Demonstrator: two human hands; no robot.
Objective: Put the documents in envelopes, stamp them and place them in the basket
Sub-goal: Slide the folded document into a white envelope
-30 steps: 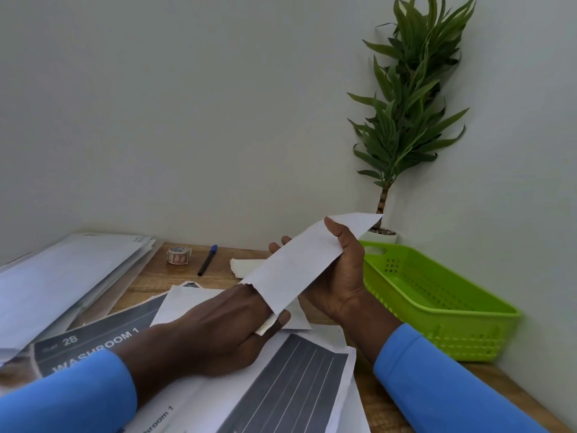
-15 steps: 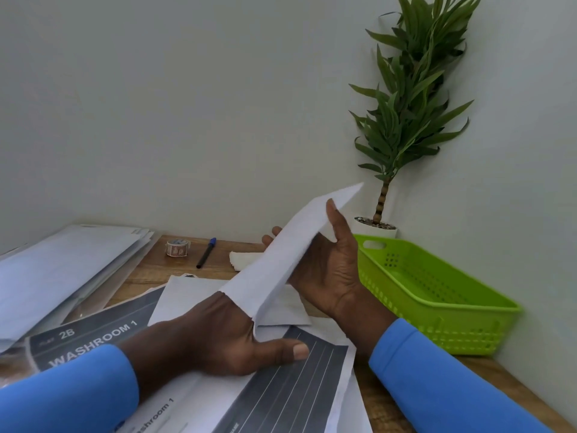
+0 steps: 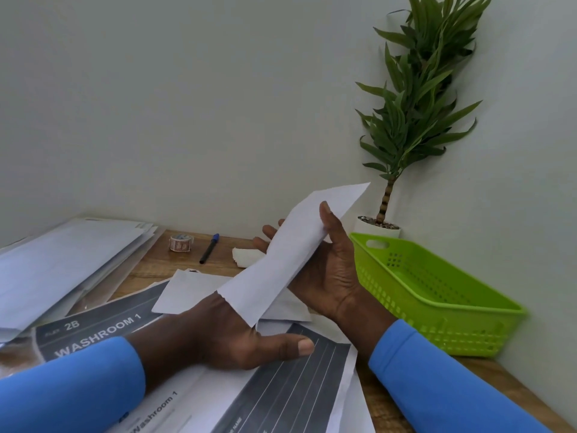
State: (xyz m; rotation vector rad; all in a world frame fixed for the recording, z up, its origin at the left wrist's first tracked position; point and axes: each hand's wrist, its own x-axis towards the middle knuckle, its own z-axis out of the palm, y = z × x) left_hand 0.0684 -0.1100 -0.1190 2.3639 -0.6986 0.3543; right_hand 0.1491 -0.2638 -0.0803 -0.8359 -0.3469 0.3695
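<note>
Envelope (image 3: 281, 270) tilted steeper; right hand (image 3: 331, 276) holds it.

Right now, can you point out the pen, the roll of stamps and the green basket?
pen (image 3: 208, 249), head view, middle of its barrel.
roll of stamps (image 3: 181, 242), head view, side of the roll.
green basket (image 3: 406, 300), head view, its near outer wall.

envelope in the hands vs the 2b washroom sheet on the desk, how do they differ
The envelope is plain white; the 2B washroom sheet carries dark printed bands. The envelope is gripped by the right hand, tilted above the desk; the 2B washroom sheet lies flat. Both are paper.
</note>
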